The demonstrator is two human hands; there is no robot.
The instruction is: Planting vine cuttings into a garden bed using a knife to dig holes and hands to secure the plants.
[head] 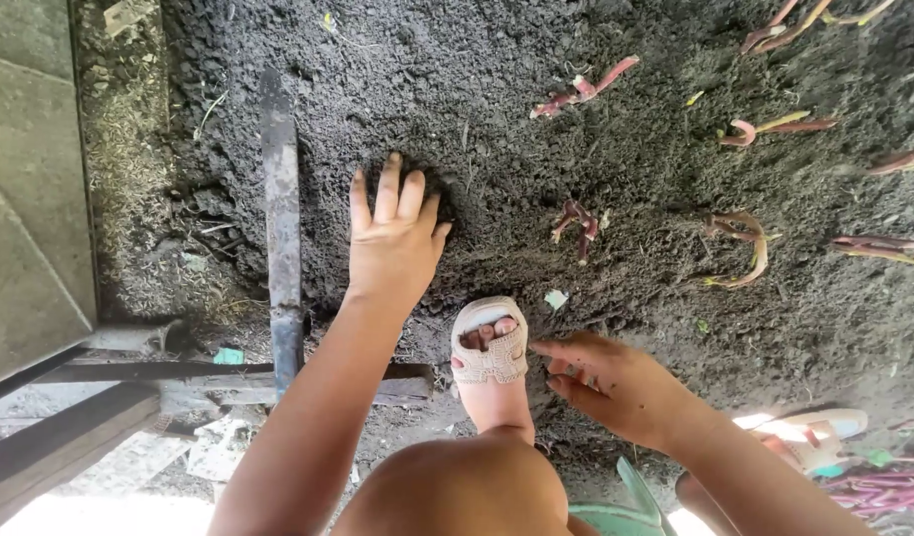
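Observation:
My left hand (395,236) lies flat on dark loose soil (497,139), fingers spread and pressed into it, holding nothing. My right hand (606,382) hovers lower, just right of my sandalled foot (488,342), fingers loosely curled and pointing left with nothing visible in them. Reddish-pink plant cuttings lie scattered on the soil: one clump (576,223) sits right of my left hand, another (584,89) farther up, and a curved piece (740,248) to the right.
A long dark metal blade (281,218) lies upright in the view, left of my left hand. A concrete slab (30,179) and wooden beams (70,437) border the left. More cuttings (879,491) pile at the lower right beside my other sandal (814,432).

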